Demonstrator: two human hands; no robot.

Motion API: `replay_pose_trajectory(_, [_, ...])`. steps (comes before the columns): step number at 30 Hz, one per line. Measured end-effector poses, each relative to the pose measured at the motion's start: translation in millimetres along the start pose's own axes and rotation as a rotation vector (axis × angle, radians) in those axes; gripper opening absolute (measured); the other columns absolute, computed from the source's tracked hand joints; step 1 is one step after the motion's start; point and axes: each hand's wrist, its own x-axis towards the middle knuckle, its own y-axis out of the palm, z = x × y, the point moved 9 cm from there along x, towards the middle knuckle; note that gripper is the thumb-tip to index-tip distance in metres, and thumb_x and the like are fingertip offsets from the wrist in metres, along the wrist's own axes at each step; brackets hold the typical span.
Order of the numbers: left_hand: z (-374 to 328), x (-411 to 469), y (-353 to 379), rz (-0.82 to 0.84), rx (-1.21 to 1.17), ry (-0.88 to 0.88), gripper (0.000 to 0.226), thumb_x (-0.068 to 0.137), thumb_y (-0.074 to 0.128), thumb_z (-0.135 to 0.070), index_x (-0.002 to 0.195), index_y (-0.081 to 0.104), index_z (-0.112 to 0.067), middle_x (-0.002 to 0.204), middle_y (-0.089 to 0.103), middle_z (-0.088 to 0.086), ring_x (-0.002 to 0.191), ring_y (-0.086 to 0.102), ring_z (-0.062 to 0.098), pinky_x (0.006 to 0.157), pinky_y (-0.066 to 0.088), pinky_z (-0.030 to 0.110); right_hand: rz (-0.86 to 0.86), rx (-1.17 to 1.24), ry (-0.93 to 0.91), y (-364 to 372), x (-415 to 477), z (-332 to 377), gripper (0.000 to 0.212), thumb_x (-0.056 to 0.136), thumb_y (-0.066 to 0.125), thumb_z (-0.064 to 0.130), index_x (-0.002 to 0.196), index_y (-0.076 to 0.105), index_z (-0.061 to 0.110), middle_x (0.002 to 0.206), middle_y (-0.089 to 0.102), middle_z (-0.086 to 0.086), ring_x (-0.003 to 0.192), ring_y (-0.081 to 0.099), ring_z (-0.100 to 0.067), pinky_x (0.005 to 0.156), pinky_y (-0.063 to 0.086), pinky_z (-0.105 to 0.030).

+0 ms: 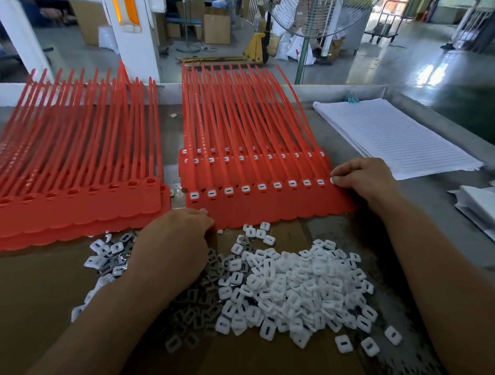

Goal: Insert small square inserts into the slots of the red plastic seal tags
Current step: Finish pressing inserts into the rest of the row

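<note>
Two stacks of red seal tags lie on the table. The right stack (258, 206) has white square inserts in its front row of slots. The left stack (69, 208) shows empty slots. My right hand (363, 178) pinches a white insert (332, 180) at the rightmost slot of the right stack's front row. My left hand (174, 242) rests knuckles-up on the front left corner of that stack, fingers curled down; whether it holds anything is hidden. A heap of loose white inserts (289, 291) lies on brown cardboard in front of me, with dark metal pieces (195, 307) beside it.
A pile of lined white paper (395, 133) lies at the right of the table, and more white sheets (491, 211) sit at the far right edge. Beyond the table are a standing fan (317, 8), cardboard boxes and a yellow pallet jack (257, 47).
</note>
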Motion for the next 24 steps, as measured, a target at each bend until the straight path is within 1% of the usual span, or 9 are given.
replay_pose_trajectory(5, [1, 0, 0, -0.002, -0.002, -0.006, 0.044, 0.089, 0.036, -0.008, 0.127, 0.051, -0.025, 0.138, 0.044, -0.012, 0.125, 0.041, 0.008, 0.099, 0.036, 0.024, -0.015, -0.016, 0.041, -1, 5, -1, 0.025, 0.068, 0.075, 0.003, 0.073, 0.058, 0.020, 0.072, 0.060, 0.003, 0.065, 0.055, -0.012, 0.060, 0.043, -0.025])
replay_pose_trajectory(8, [1, 0, 0, -0.009, -0.005, -0.006, 0.043, 0.089, 0.037, -0.008, 0.126, 0.053, -0.025, 0.136, 0.046, -0.011, 0.123, 0.043, 0.008, 0.098, 0.036, 0.024, 0.011, -0.018, 0.081, 2, 7, -3, 0.024, 0.069, 0.075, 0.001, 0.070, 0.058, 0.019, 0.071, 0.060, 0.002, 0.064, 0.054, -0.011, 0.056, 0.040, -0.023])
replay_pose_trajectory(10, [1, 0, 1, -0.008, -0.010, -0.007, 0.043, 0.089, 0.037, -0.008, 0.125, 0.053, -0.025, 0.135, 0.047, -0.011, 0.123, 0.044, 0.009, 0.098, 0.037, 0.025, 0.033, -0.032, 0.111, 2, 8, -3, 0.023, 0.069, 0.074, 0.001, 0.070, 0.058, 0.017, 0.072, 0.061, 0.000, 0.066, 0.055, -0.012, 0.058, 0.041, -0.024])
replay_pose_trajectory(14, [1, -1, 0, -0.010, -0.019, -0.007, 0.044, 0.088, 0.038, -0.007, 0.126, 0.053, -0.025, 0.136, 0.047, -0.011, 0.124, 0.043, 0.010, 0.098, 0.037, 0.025, 0.081, -0.087, 0.155, 2, 11, 0, 0.024, 0.070, 0.075, 0.002, 0.070, 0.056, 0.017, 0.080, 0.065, -0.007, 0.069, 0.055, -0.016, 0.056, 0.038, -0.026])
replay_pose_trajectory(17, [1, -2, 0, -0.015, -0.019, 0.000, 0.045, 0.088, 0.038, -0.008, 0.127, 0.052, -0.025, 0.139, 0.044, -0.012, 0.126, 0.040, 0.008, 0.100, 0.035, 0.025, 0.079, -0.105, 0.182, 1, 12, -1, 0.027, 0.069, 0.077, 0.003, 0.069, 0.053, 0.017, 0.080, 0.063, -0.009, 0.069, 0.053, -0.019, 0.058, 0.039, -0.027])
replay_pose_trajectory(20, [1, -1, 0, -0.016, -0.021, 0.003, 0.045, 0.088, 0.038, -0.008, 0.128, 0.051, -0.025, 0.139, 0.043, -0.012, 0.126, 0.040, 0.008, 0.100, 0.034, 0.023, 0.076, -0.087, 0.190, 0, 11, -2, 0.028, 0.069, 0.076, 0.002, 0.069, 0.051, 0.016, 0.081, 0.063, -0.011, 0.073, 0.055, -0.021, 0.068, 0.042, -0.030])
replay_pose_trajectory(21, [1, -1, 0, -0.015, -0.025, 0.003, 0.045, 0.088, 0.037, -0.008, 0.128, 0.051, -0.025, 0.139, 0.043, -0.012, 0.126, 0.040, 0.008, 0.100, 0.034, 0.023, 0.084, -0.081, 0.188, 0, 10, -2, 0.027, 0.070, 0.076, 0.003, 0.070, 0.052, 0.015, 0.079, 0.063, -0.009, 0.073, 0.055, -0.020, 0.068, 0.043, -0.028])
replay_pose_trajectory(23, [2, -1, 0, -0.020, -0.032, 0.000, 0.045, 0.088, 0.037, -0.008, 0.127, 0.051, -0.025, 0.138, 0.044, -0.012, 0.126, 0.041, 0.008, 0.099, 0.035, 0.023, 0.116, -0.086, 0.168, 1, 7, -2, 0.023, 0.073, 0.074, 0.003, 0.070, 0.055, 0.015, 0.069, 0.059, -0.003, 0.063, 0.051, -0.013, 0.056, 0.041, -0.018])
replay_pose_trajectory(24, [2, -1, 0, -0.022, -0.033, -0.001, 0.045, 0.088, 0.037, -0.008, 0.127, 0.052, -0.025, 0.138, 0.044, -0.012, 0.125, 0.041, 0.008, 0.099, 0.036, 0.023, 0.130, -0.086, 0.156, 0, 5, -1, 0.022, 0.075, 0.072, 0.003, 0.069, 0.056, 0.015, 0.065, 0.057, 0.000, 0.059, 0.047, -0.010, 0.050, 0.038, -0.016])
